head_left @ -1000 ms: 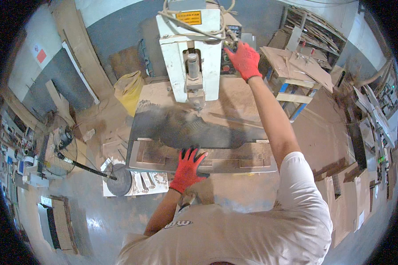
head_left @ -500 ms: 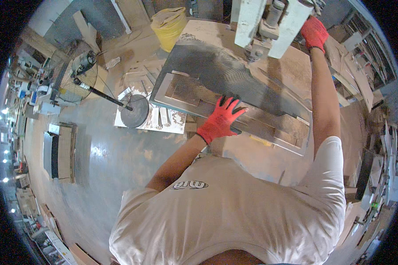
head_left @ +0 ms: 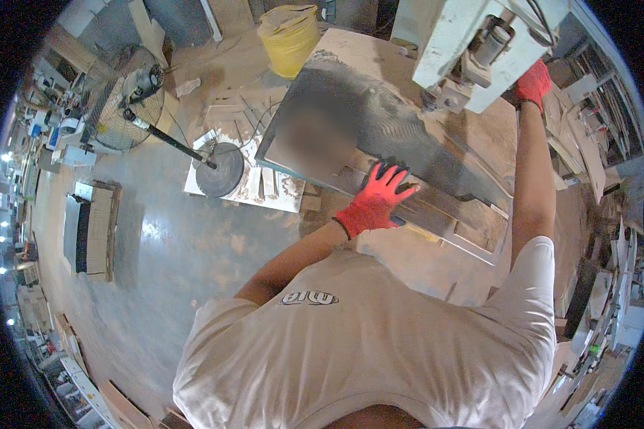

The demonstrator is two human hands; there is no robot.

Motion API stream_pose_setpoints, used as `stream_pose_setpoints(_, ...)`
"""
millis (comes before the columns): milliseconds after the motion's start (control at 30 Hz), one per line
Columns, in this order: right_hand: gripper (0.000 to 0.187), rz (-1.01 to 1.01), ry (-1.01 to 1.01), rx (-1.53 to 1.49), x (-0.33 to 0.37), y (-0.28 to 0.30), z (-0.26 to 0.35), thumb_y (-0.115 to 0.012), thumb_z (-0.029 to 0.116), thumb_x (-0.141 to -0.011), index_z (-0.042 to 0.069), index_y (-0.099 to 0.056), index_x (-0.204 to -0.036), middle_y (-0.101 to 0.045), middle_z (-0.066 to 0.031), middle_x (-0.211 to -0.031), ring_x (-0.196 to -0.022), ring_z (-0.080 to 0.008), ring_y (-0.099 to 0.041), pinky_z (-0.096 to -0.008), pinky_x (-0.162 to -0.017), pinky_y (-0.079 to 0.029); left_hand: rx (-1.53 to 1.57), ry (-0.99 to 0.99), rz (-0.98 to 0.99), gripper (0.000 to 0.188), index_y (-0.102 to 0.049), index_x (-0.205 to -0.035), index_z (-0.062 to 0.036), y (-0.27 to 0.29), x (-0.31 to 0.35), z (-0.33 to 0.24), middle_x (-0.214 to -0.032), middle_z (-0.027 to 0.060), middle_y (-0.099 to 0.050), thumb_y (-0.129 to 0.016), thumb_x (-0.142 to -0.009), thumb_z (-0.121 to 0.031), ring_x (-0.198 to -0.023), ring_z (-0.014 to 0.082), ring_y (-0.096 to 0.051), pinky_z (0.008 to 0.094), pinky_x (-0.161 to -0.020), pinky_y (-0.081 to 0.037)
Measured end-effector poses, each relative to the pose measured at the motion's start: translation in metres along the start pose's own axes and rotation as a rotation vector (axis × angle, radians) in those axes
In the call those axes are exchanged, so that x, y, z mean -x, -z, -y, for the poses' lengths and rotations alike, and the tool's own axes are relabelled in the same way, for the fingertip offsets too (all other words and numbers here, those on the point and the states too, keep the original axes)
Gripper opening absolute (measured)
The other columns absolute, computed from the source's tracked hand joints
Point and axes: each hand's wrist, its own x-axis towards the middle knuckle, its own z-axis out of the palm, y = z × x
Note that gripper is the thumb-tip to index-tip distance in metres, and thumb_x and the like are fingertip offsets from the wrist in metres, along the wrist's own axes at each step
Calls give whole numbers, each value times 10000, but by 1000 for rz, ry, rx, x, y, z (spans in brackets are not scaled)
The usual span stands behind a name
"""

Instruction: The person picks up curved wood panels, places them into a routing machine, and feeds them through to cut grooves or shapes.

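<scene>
My left hand (head_left: 379, 196), in a red glove with dark fingertips, lies with fingers spread on a long wooden frame-like workpiece (head_left: 472, 239). Beneath it is a dark, dusty machine table (head_left: 336, 86). At the upper right, my right arm stretches to the side of a pale machine head (head_left: 444, 43). My right hand (head_left: 533, 84), also gloved in red, is against that side; its fingers are hidden. A metal spindle housing (head_left: 472, 64) hangs over the table. Blur covers the workpiece's left end.
Beyond the table stands a yellow sack (head_left: 288, 43). To the left is a pedestal fan (head_left: 139, 86) whose round base (head_left: 220, 170) rests on a white board (head_left: 283, 196) among wood offcuts. Stacked panels (head_left: 583, 136) lie beyond my right arm.
The whole view has shifted, so table, sack and machine head sit further right. My left hand stays spread on the workpiece, and my right hand remains at the machine's side.
</scene>
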Motion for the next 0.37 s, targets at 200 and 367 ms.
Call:
stream_pose_setpoints(200,582,-78,-222,-204,47,44,12,-571,575,-892,55,-715,-1111,-691,-226,-1136,-1078,-401,-648,-487,-896,-498,137,-30,-71,1049,-432,-1490,-179,29,13,16,-1469,230,-425,-871,-594,-503,-1385,430,-364,635,-1138,-226)
stream_pose_setpoints(367,389,-430,-214,-729,181,97,51,-739,300,-901,-66,-714,-1028,-744,-164,-1014,-837,-174,-700,-315,-786,-553,190,86,-144,1203,-340,-1540,-214,95,62,130,-1520,229,-364,-828,-540,-672,-1431,456,-289,605,-1182,-158)
